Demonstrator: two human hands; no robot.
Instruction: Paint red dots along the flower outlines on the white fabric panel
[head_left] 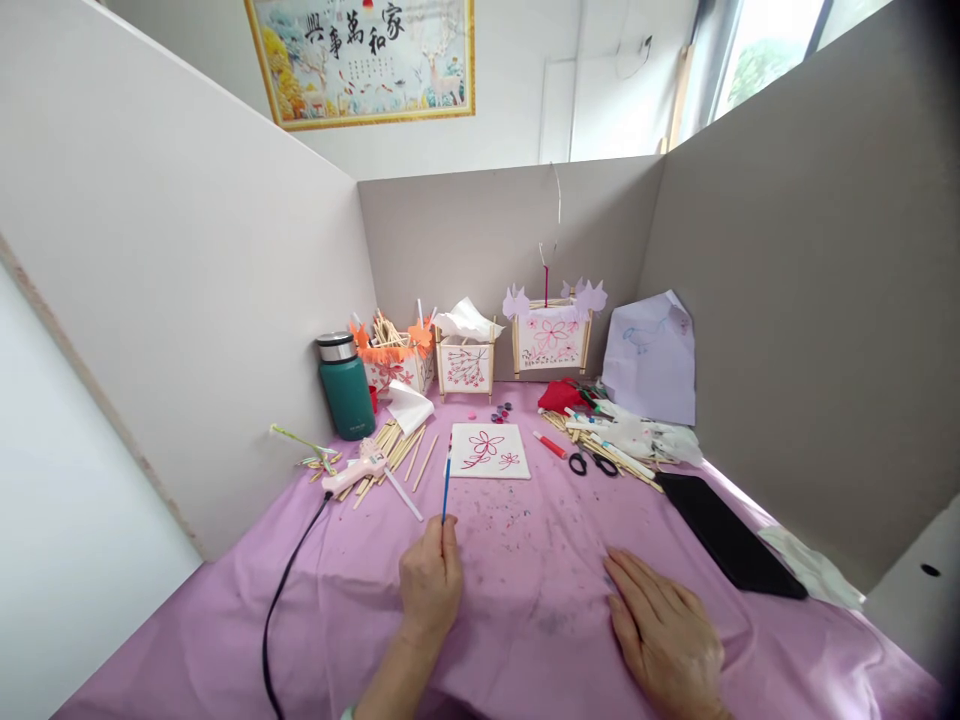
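My left hand is closed around the lower end of a thin blue paintbrush, which points away from me toward a white square sheet painted with pink flowers. My right hand lies flat and open on the pink tablecloth, fingers stretched out, holding nothing. The painted sheet lies just beyond the brush tip.
A pink glue gun with a black cord lies on wooden sticks at left, by a green flask. Three paper lanterns stand at the back. Scissors, a red marker, and a black tablet lie right. Partition walls enclose the table.
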